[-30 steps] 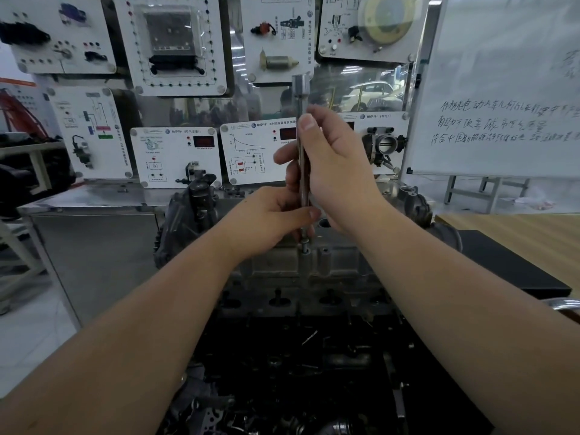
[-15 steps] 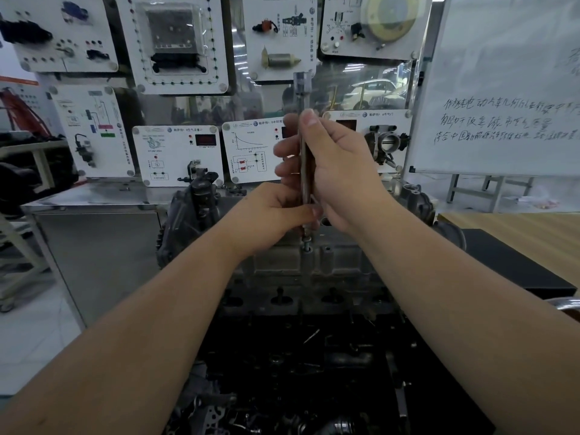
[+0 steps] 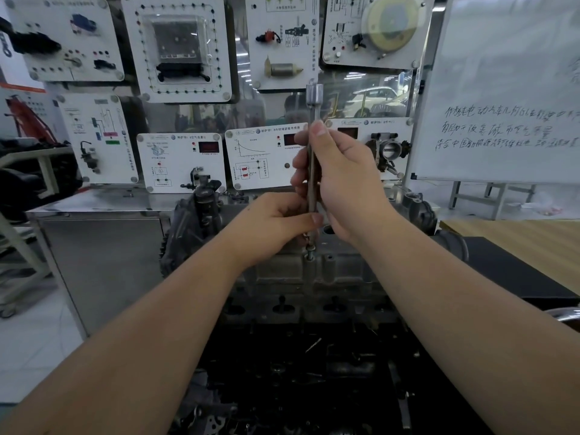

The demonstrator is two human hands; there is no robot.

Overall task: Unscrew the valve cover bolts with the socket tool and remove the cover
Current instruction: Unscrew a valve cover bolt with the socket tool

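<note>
Steel socket tool (image 3: 314,98) unchanged (still upright)

Bare forearms; sleeveless, ringless hands (image 3: 339,177)

Socket tool (image 3: 311,171): long slim metal shaft, upright, thicker cylindrical head at top, lower end seated on a bolt (image 3: 310,252). Bolt: small, steel, standing raised out of its hole at the top edge of the valve cover (image 3: 317,274). Cover: grey cast metal, grimy, sitting on the engine.
</note>
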